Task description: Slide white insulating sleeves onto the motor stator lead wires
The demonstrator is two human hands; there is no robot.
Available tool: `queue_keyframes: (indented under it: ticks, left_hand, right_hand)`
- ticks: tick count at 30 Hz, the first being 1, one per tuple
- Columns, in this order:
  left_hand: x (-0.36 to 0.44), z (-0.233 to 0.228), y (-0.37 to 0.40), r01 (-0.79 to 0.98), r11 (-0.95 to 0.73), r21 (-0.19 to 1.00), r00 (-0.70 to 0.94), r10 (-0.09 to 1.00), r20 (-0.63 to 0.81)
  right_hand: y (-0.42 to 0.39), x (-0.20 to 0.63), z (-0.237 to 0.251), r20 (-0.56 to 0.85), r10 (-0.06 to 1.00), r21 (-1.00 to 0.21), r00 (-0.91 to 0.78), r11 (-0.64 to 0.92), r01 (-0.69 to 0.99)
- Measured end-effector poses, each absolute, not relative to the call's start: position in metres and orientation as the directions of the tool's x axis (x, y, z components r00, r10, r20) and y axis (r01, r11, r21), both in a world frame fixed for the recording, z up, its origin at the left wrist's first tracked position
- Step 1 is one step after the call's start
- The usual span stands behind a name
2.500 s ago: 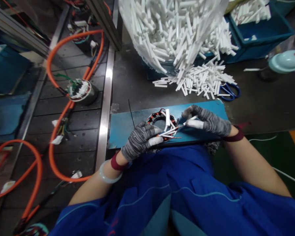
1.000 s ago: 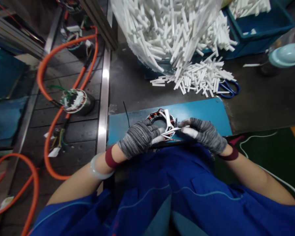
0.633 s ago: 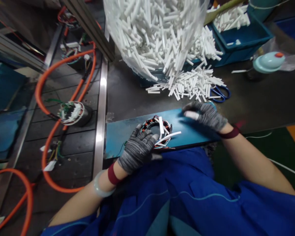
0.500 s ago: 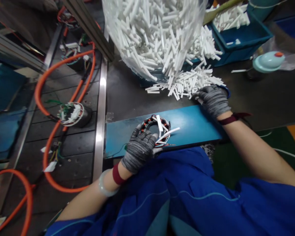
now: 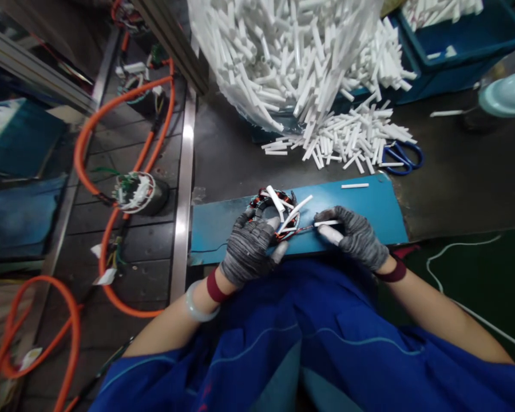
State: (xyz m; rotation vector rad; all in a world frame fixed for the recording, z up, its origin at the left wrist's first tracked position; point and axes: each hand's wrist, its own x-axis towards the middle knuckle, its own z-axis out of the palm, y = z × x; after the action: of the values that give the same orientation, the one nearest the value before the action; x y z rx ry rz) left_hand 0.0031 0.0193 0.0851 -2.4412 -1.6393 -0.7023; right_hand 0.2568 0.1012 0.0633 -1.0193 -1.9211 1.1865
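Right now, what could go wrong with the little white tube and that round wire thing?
The right hand pinches a thin white tube close to the wound stator; it might slip from the gloved grip. The left hand steadies the stator near the blue board edge, so it could slide off. Tubes already standing on the stator could get knocked loose.

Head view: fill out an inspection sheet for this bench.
Surface: blue board on a dark bench.
Job's things: wound motor ring with white sleeves sticking up; white tube.
Clutter: loose white tubes, bag of tubes, blue scissors.
Grippers: left hand on the ring; right hand pinching the tube.
Cables: orange cable beside another motor.
Surroundings: blue bin.
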Motion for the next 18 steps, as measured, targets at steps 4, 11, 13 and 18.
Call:
queue_keyframes:
  ticks: [4,11,13,18]
  left_hand:
    - [-0.003,0.084,0.023,0.865,-0.482,0.142,0.373,0.806,0.46]
    - [-0.005,0.069,0.026,0.823,-0.564,0.067,0.44,0.708,0.552]
    - [-0.005,0.067,0.025,0.827,-0.557,0.075,0.434,0.717,0.545]
    - [-0.009,0.065,0.023,0.855,-0.498,0.144,0.407,0.818,0.407]
  right_hand:
    - [0.108,0.249,0.056,0.159,0.807,-0.95,-0.569,0.282,0.135]
    - [0.102,0.23,0.075,-0.015,0.725,-0.9,-0.689,0.29,0.325]
    - [0.1,0.226,0.078,-0.197,0.624,-0.969,-0.756,-0.005,0.248]
    - [0.087,0.224,0.079,-0.192,0.68,-0.98,-0.707,-0.095,0.175]
